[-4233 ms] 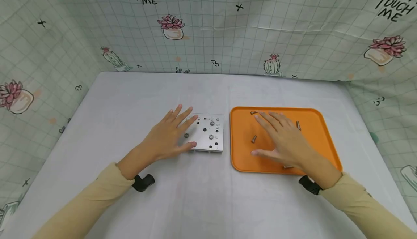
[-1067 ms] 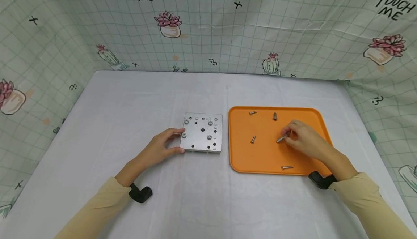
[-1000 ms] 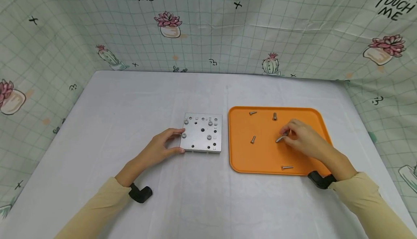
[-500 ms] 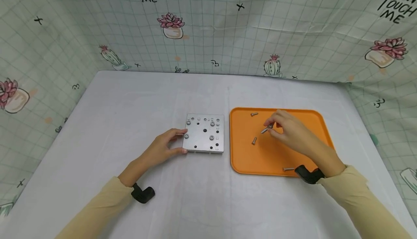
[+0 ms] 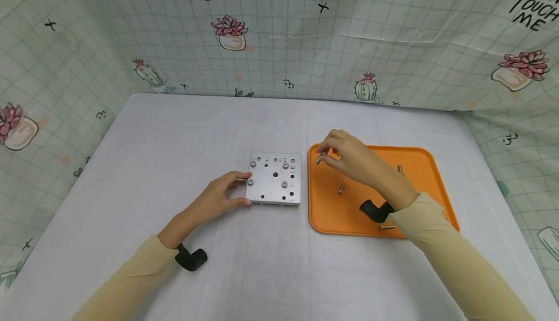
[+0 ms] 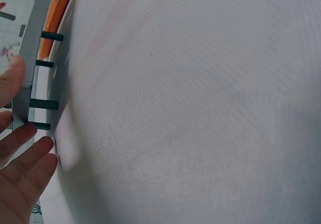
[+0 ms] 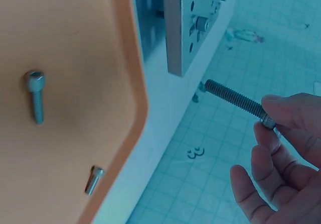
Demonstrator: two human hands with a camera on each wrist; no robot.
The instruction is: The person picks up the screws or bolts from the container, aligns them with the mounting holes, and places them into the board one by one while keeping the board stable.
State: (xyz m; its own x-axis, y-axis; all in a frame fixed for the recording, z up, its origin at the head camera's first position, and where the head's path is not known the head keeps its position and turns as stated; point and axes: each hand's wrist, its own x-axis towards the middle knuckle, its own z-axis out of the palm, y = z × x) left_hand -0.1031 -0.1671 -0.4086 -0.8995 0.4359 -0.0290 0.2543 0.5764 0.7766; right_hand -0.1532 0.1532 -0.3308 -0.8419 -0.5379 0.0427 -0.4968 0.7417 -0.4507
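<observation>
In the head view, my left hand grips the left edge of a silver metal plate, thumb at the front corner, fingers at the side. Dark holes and several socket head screws show on its top. The left wrist view shows threaded shanks sticking out below the plate. My right hand pinches a socket head screw by its head end between thumb and fingers, shank tilted and pointing away from the hand. It hovers over the tray's far left corner, right of the plate and apart from it.
An orange tray lies right of the plate. Loose screws lie in it: one screw left of middle, another screw near the front, a third screw partly behind the right arm. A printed curtain hangs behind the white table.
Both hands were spread open earlier; the left now grips the plate's edge. The right hand took a screw from the tray and has carried it left and away to the tray's far left corner.
</observation>
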